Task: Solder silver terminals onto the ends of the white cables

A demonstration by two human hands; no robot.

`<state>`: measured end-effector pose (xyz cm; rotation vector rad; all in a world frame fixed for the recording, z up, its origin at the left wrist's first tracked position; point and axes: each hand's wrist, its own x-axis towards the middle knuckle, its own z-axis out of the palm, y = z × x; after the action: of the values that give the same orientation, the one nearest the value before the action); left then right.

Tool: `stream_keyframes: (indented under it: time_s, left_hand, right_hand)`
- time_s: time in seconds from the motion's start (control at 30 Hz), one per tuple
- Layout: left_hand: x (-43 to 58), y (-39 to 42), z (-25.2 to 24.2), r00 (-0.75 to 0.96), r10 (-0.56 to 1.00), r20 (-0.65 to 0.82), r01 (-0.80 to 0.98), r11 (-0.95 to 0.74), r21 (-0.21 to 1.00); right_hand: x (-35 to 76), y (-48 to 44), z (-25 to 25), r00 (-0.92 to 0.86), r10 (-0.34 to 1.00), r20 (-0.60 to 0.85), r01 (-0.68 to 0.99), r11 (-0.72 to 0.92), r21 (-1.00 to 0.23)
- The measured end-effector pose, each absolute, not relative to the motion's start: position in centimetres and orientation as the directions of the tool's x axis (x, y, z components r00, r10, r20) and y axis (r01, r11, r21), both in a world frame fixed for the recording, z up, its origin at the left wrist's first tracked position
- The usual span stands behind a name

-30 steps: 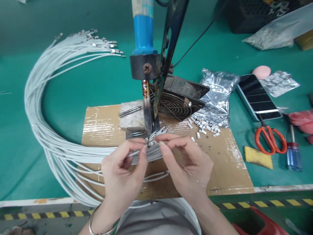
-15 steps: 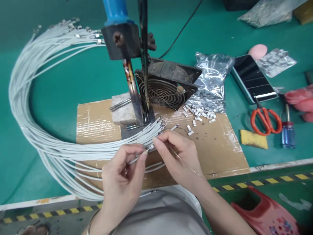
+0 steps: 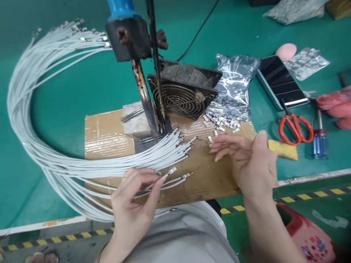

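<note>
My left hand (image 3: 137, 199) pinches a white cable just behind its end, where a small white-and-metal connector (image 3: 172, 170) points up to the right. My right hand (image 3: 251, 164) is raised over the right part of the cardboard (image 3: 208, 175), fingers apart, with nothing visible in it. A large looped bundle of white cables (image 3: 24, 120) curves round from the upper left; its stripped ends lie behind my left hand. Two more cable ends with connectors (image 3: 186, 176) lie to the right of that hand. Small loose connectors (image 3: 223, 122) are scattered beyond my right hand's fingertips.
A soldering iron (image 3: 142, 87) hangs on a stand above a pale block (image 3: 136, 118), beside a dark fan (image 3: 183, 95). To the right are a plastic bag (image 3: 236, 80), a phone (image 3: 282, 82), orange-handled scissors (image 3: 296, 129), a yellow sponge (image 3: 282, 149) and a screwdriver (image 3: 320, 144).
My right hand has left the cable end, moved right and spread its fingers; the thin wire it held no longer shows. My left hand still pinches the cable, whose connector is now uncovered.
</note>
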<state>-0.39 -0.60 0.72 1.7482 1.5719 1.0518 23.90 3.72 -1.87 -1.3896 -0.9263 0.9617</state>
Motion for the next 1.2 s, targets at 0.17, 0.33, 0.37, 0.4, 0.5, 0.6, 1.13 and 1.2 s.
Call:
stream_keyframes:
  time_s: [0.17,0.33,0.37,0.4,0.5,0.6,1.13,1.2]
  left_hand:
    - [-0.9,-1.4,0.3,0.065,0.987,0.149,0.551,-0.16,0.819]
    - [-0.6,-1.9,0.1,0.02,0.995,0.099,0.548,-0.094,0.831]
    - [-0.6,-2.0,0.2,0.011,0.995,0.095,0.54,-0.086,0.837]
    - [-0.6,-2.0,0.2,0.004,0.996,0.091,0.534,-0.08,0.842]
    - [-0.5,-2.1,0.3,-0.003,0.997,0.075,0.528,-0.063,0.847]
    - [-0.5,-2.1,0.3,-0.002,0.997,0.074,0.519,-0.063,0.853]
    - [-0.5,-2.3,0.2,-0.007,0.998,0.069,0.498,-0.056,0.865]
    - [-0.6,-2.2,0.1,0.011,0.998,0.06,0.484,-0.058,0.873]
  right_hand:
    - [25.9,4.0,-3.3,0.486,0.864,0.13,0.325,-0.041,-0.945]
    - [25.4,3.8,-4.0,0.433,0.891,0.135,0.301,-0.002,-0.953]
    - [25.3,3.8,-4.0,0.435,0.889,0.141,0.292,0.009,-0.956]
    - [25.3,3.9,-4.0,0.435,0.889,0.144,0.285,0.016,-0.958]
    - [25.4,4.0,-4.0,0.436,0.889,0.14,0.288,0.01,-0.957]
    - [25.4,4.0,-3.9,0.438,0.888,0.139,0.295,0.004,-0.956]
    - [25.3,3.7,-3.6,0.349,0.921,0.173,0.345,0.045,-0.938]
    - [25.3,3.7,-3.6,0.349,0.921,0.171,0.345,0.043,-0.937]
